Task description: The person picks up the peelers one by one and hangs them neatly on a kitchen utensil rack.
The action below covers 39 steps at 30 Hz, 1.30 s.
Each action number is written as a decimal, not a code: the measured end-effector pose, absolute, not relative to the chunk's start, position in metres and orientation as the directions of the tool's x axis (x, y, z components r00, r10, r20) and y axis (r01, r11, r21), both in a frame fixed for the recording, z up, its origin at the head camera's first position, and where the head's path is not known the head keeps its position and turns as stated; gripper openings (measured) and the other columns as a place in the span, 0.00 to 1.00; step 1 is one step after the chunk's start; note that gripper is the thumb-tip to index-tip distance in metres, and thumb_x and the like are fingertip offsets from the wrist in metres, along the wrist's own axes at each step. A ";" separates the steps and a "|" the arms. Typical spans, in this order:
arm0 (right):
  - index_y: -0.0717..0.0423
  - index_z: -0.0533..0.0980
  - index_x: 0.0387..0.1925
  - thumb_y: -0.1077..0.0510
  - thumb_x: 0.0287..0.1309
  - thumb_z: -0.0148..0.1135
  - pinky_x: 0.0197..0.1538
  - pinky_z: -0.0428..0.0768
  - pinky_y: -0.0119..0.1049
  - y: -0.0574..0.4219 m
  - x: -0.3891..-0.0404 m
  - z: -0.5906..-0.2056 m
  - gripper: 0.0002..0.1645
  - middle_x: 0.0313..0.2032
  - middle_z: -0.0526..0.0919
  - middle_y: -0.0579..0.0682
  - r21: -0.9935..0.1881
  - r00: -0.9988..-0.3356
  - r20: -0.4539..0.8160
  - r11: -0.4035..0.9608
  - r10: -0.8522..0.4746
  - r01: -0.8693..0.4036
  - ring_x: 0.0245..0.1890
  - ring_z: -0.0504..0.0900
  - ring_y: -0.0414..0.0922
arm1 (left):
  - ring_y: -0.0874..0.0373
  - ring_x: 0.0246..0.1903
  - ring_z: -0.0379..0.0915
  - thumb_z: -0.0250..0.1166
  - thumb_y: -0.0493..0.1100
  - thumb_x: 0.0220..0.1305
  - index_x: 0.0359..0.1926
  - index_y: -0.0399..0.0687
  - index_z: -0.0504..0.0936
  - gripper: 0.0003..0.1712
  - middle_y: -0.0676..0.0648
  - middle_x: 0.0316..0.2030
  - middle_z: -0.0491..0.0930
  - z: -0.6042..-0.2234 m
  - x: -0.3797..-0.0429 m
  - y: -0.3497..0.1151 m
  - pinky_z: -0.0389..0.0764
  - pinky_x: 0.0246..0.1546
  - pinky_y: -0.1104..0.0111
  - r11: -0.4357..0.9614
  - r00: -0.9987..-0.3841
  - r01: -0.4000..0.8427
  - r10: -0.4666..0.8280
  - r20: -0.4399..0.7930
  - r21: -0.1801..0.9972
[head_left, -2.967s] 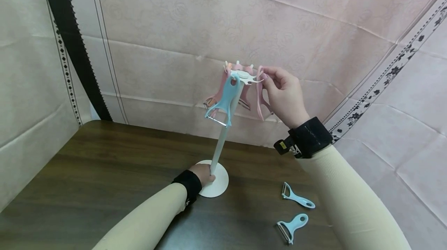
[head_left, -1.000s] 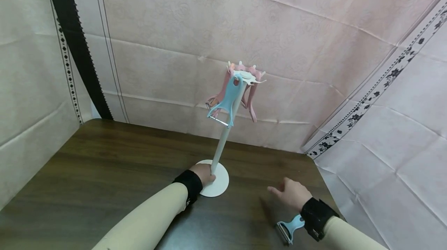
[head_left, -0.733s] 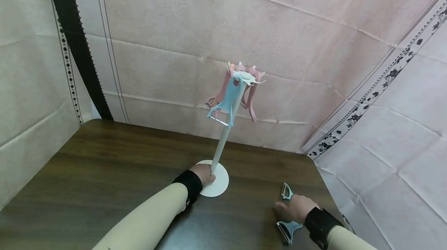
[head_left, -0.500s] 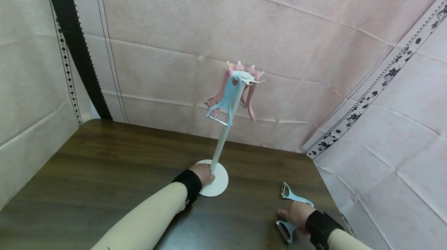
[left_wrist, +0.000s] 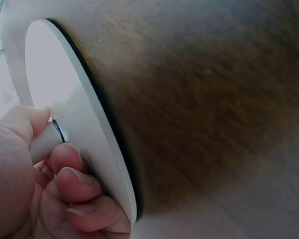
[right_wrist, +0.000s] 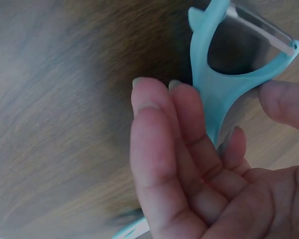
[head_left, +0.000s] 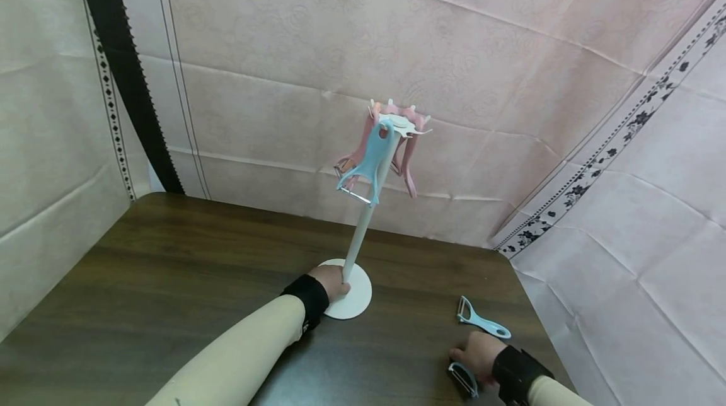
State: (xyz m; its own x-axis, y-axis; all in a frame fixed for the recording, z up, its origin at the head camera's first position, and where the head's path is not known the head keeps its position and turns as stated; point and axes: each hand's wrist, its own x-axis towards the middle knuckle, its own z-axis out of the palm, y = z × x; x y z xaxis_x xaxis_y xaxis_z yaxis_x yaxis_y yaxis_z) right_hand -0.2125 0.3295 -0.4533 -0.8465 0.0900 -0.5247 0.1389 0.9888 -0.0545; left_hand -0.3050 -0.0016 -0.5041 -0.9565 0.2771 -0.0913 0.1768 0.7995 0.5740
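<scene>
My left hand [head_left: 331,281] grips the foot of a white stand's pole [head_left: 357,239], just above its round base [left_wrist: 65,79]. Low at the right, my right hand [head_left: 481,355] has its thumb and fingers around a light-blue peeler [right_wrist: 212,92], whose handle is partly hidden by the fingers. That peeler's head tilts at the table. A second light-blue peeler [head_left: 490,327] lies just beyond the hand. From the hooked top of the stand [head_left: 399,123] hang one blue peeler [head_left: 374,157] at the front and several pink peelers [head_left: 409,169] behind.
A dark wooden table [head_left: 187,273] carries everything. Pale patterned cloth [head_left: 272,91] hangs behind it and at both sides. On the left runs a black strip [head_left: 127,72]. The stand's upper part stands close before the back cloth.
My right hand has left a pink peeler on the stand's right side and come down to the table. It passed the far blue peeler and took hold of the near one. The left hand stays put.
</scene>
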 end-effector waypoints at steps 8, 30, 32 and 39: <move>0.53 0.73 0.12 0.44 0.62 0.61 0.13 0.57 0.26 0.324 -0.215 -0.455 0.27 0.05 0.65 0.40 -0.091 -0.866 -0.500 0.994 0.012 0.067 0.06 0.63 0.35 | 0.55 0.29 0.73 0.65 0.44 0.61 0.40 0.40 0.81 0.12 0.48 0.28 0.81 -0.508 -0.307 -0.001 0.75 0.44 0.58 0.793 -0.957 0.152 0.268 -0.114 0.590; 0.65 0.69 0.37 0.58 0.52 0.64 0.26 0.73 0.38 0.314 -0.227 -0.464 0.17 0.24 0.74 0.51 -0.181 -0.920 -0.391 0.983 -0.033 0.041 0.22 0.74 0.45 | 0.56 0.26 0.71 0.65 0.44 0.61 0.36 0.40 0.82 0.10 0.50 0.23 0.78 -0.503 -0.304 -0.003 0.75 0.40 0.60 0.797 -0.957 0.182 0.279 -0.084 0.576; 0.65 0.68 0.37 0.59 0.51 0.65 0.26 0.73 0.38 0.314 -0.227 -0.465 0.18 0.25 0.73 0.52 -0.203 -0.926 -0.375 0.978 -0.038 0.042 0.22 0.74 0.45 | 0.56 0.25 0.71 0.65 0.44 0.60 0.35 0.40 0.82 0.10 0.51 0.23 0.78 -0.505 -0.306 -0.003 0.75 0.39 0.60 0.800 -0.956 0.192 0.283 -0.076 0.568; 0.65 0.66 0.38 0.63 0.49 0.65 0.26 0.74 0.39 0.314 -0.230 -0.466 0.18 0.26 0.73 0.53 -0.266 -0.930 -0.363 0.963 -0.063 0.039 0.23 0.75 0.46 | 0.57 0.24 0.70 0.65 0.44 0.59 0.38 0.42 0.82 0.10 0.51 0.23 0.77 -0.514 -0.310 -0.004 0.74 0.37 0.63 0.793 -0.955 0.195 0.287 -0.073 0.577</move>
State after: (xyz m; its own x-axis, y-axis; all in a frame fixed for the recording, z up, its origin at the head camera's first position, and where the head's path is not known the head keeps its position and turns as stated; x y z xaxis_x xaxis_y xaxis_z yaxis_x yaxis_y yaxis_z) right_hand -0.2298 0.3135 -0.4664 -0.9296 -0.0626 -0.3632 0.0391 0.9632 -0.2660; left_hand -0.3099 -0.0040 -0.5142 -0.9551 0.2873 -0.0727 0.1948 0.7934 0.5767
